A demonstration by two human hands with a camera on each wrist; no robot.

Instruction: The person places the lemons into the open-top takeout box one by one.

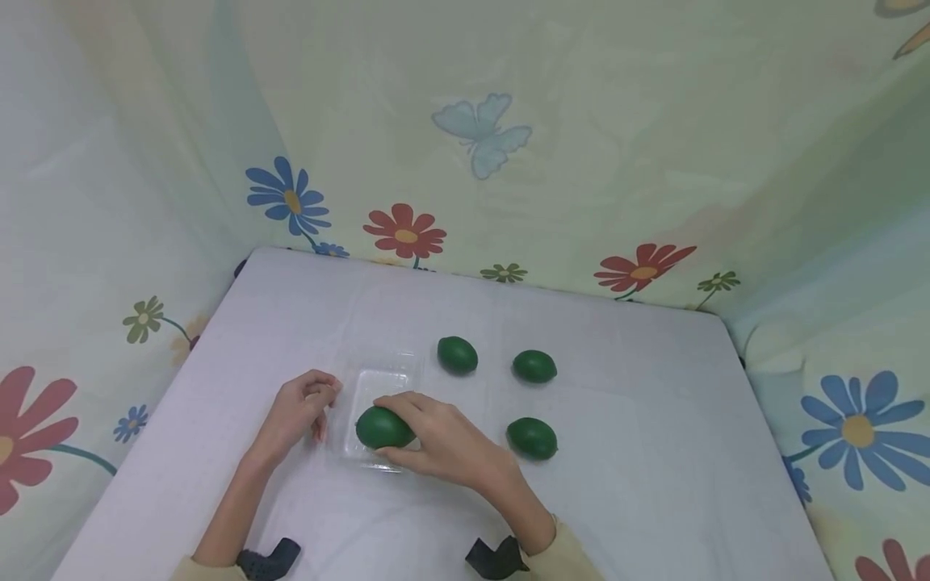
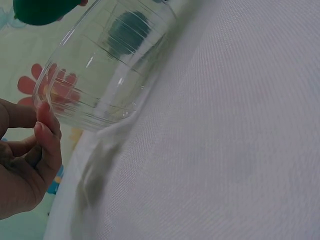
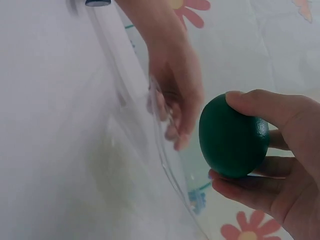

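Note:
My right hand [image 1: 443, 440] holds a green lime [image 1: 383, 428] between thumb and fingers, over a clear plastic container [image 1: 378, 464]. In the right wrist view the lime [image 3: 232, 137] is raised above the container's rim [image 3: 167, 167]. At the container's left side, my left hand [image 1: 301, 407] has its fingers curled, with thumb and fingertips pinching the rim. The left wrist view shows these fingertips [image 2: 45, 122] right at the rim's corner, and the held lime [image 2: 42, 10] above the transparent container [image 2: 90, 95].
Three more limes lie on the white-covered table [image 1: 639, 452]: one behind the container [image 1: 458, 355], one at back right [image 1: 534, 366] and one at right [image 1: 533, 438]. A flower-printed curtain [image 1: 567, 161] surrounds the table. Dark devices [image 1: 497, 558] sit at both wrists.

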